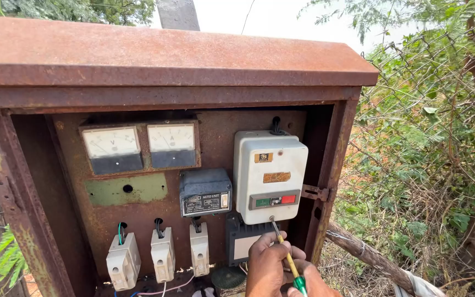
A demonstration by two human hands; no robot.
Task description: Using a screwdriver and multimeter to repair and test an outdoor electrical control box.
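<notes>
A screwdriver with a yellow and green handle points up at the underside of a white starter box, its tip touching the box's bottom edge below the green and red buttons. My left hand wraps around the yellow part of the handle. My right hand holds the green end of the handle, low at the frame's bottom edge and partly cut off. Both hands are inside the lower right of a rusty metal cabinet.
Two analog meters sit at the upper left of the cabinet's back panel. A dark grey unit is beside the starter box. Three white fuse holders with wires stand in a row below. Wire fence and bushes lie to the right.
</notes>
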